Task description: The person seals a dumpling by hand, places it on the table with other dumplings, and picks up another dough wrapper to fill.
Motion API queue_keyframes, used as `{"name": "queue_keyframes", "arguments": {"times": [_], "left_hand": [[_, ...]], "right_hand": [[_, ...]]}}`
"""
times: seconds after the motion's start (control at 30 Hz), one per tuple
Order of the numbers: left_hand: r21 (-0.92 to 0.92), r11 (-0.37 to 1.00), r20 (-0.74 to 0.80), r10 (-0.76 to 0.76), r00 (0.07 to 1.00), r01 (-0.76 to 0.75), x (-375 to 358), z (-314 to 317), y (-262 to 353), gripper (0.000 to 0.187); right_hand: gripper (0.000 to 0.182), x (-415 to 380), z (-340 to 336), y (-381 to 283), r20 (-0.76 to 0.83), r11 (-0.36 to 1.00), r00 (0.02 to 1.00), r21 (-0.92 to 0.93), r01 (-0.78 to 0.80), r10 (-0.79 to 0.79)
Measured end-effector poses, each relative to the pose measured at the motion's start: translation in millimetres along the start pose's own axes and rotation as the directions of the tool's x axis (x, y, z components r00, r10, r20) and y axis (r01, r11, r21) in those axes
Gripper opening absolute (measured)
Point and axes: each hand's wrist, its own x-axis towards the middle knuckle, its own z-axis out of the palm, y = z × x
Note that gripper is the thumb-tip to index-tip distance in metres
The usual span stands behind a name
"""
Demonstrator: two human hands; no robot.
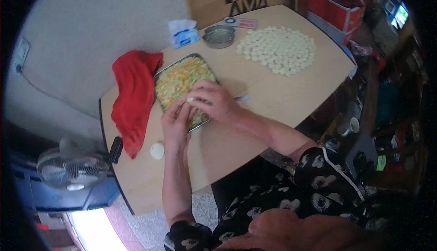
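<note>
My left hand and my right hand meet over the near part of a metal tray holding a chopped mix of pale green and orange bits. A small pale piece, like dough, shows between the fingertips of both hands, which are pinched around it. A round white wrapper or disc lies on the table beside my left wrist. Under my right hand, a light-coloured utensil end sticks out past the tray's right side.
On the wooden table are many small pale pieces, a round metal dish, a tissue pack, a flat box and a red cloth. A fan stands left; a red box is back right.
</note>
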Motion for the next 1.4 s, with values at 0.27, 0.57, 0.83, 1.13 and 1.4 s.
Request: {"name": "queue_keyframes", "arguments": {"times": [0.27, 0.57, 0.83, 1.13, 1.4], "left_hand": [[-0.022, 1.000, 0.008, 0.022, 1.000, -0.022, -0.8, -3.1, -1.9, 0.032], [0.197, 0.969, -0.014, 0.152, 0.988, -0.146, -6.4, 7.1, 3.3, 0.034], [0.255, 0.954, 0.011, 0.163, 0.987, -0.160, -3.5, 2.8, -7.1, 0.026], [0.261, 0.952, 0.036, 0.156, 0.987, -0.160, -0.9, -2.5, -14.1, 0.026], [0.269, 0.957, 0.027, 0.107, 0.994, -0.110, -0.9, -1.4, -12.9, 0.024]], "right_hand": [[0.016, -0.8, -1.1, 2.7, 0.053, 1.000, 0.999, 0.014, -0.015, 0.014], [0.015, 20.2, -77.8, 25.0, -0.182, 0.983, 0.977, -0.123, -0.136, 0.113], [0.013, -17.0, -151.0, 108.1, -0.091, 0.820, 0.983, -0.542, -0.184, 0.160], [0.014, -33.6, -154.8, 137.7, -0.066, 0.766, 0.979, -0.614, -0.193, 0.193], [0.017, -34.8, -153.0, 135.4, -0.080, 0.757, 0.975, -0.618, -0.213, 0.210]]}}
